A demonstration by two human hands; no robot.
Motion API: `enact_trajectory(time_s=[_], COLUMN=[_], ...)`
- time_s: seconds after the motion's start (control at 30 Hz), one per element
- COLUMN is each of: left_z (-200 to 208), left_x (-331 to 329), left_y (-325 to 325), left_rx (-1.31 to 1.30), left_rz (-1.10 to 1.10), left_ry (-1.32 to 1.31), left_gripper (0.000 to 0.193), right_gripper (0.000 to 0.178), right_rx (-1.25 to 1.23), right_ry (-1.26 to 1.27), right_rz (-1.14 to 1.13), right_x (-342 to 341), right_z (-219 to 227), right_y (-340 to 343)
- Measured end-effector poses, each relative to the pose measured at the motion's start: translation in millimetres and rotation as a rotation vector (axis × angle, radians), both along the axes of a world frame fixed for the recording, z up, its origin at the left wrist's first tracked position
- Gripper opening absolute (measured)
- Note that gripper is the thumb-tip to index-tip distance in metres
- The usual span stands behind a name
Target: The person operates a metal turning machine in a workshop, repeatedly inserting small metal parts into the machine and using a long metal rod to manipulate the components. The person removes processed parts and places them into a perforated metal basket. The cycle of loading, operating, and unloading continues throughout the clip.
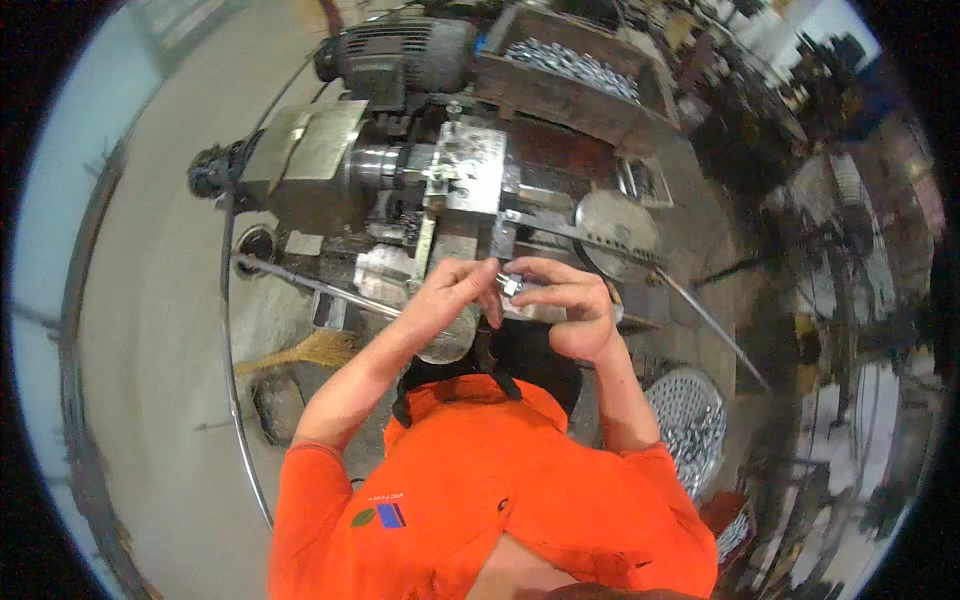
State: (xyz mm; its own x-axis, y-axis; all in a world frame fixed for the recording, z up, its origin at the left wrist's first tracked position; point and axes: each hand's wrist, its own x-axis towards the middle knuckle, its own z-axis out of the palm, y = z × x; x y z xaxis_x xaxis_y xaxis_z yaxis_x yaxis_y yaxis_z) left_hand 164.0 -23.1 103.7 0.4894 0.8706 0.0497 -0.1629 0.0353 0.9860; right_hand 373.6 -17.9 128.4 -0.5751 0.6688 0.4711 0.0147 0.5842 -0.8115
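Observation:
In front of my chest, my two hands meet over a small shiny metal fitting (511,285) with a hex-shaped body. My right hand (572,303) pinches it between bent fingers. Close against its left side, my left hand (452,292) has thumb and fingers pressed together; whether they grip the fitting or another small piece is hidden. Just beyond my fingers stands a small lathe-like machine, with a bright metal block (470,170) on its slide and a round spindle (378,165) to the left of the block.
A motor (405,52) and a wooden box (570,115) with many small metal parts lie behind the machine. A long bar handle (335,292) reaches left; another rod (712,327) sticks out right. At my right is a pale perforated basket (672,390) of metal parts. A straw broom (312,350) lies left.

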Motion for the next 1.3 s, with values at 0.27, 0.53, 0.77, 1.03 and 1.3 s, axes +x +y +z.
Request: enact_trajectory(time_s=[0.27,0.53,0.77,1.03,1.3], left_z=[1,-10,7,-1,-86], left_x=[-12,-28,-85,-281,-286], left_y=[-3,9,2,-93,-195], left_rx=[0.062,0.184,0.236,0.328,-0.213], left_rz=[0.269,0.496,0.363,0.988,1.138], left_ry=[0.129,0.310,0.542,1.399,1.179], left_gripper=[0.041,0.039,0.028,0.027,0.035], right_gripper=[0.043,0.038,0.027,0.024,0.023], right_rx=[0.176,0.054,0.134,0.368,0.096], right_ry=[-0.208,-0.326,-0.402,-0.891,-0.747], right_rz=[-0.020,0.004,0.144,-0.158,-0.101], right_x=[-28,-59,-99,-163,-182], right_z=[-3,3,21,-12,-42], right_y=[12,28,68,181,205])
